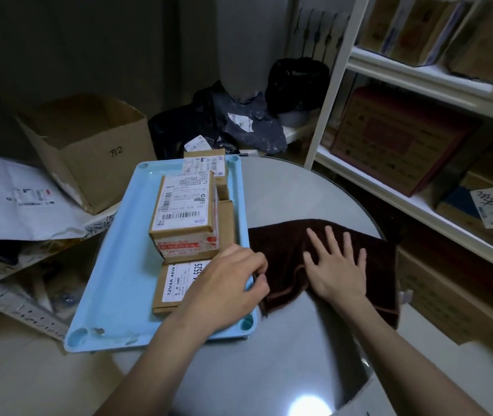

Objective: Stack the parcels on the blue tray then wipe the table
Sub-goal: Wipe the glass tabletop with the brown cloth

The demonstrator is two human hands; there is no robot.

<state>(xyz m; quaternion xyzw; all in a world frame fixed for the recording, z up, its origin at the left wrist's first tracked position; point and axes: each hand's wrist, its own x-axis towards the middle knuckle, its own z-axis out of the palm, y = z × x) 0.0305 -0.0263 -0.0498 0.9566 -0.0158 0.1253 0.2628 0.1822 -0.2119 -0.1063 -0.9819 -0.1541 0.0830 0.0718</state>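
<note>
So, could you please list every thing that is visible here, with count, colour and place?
blue tray: one, light blue, left part of the table
parcels: at least four, brown cardboard with white labels, stacked on the tray
cloth: one, dark brown, on the table right of the tray
table: one, round, grey and glossy
open carton: one, brown, behind the tray on the left
shelf: one, white, at right, holding cartons
left hand: gripping the tray's right rim
right hand: flat on the cloth
</note>
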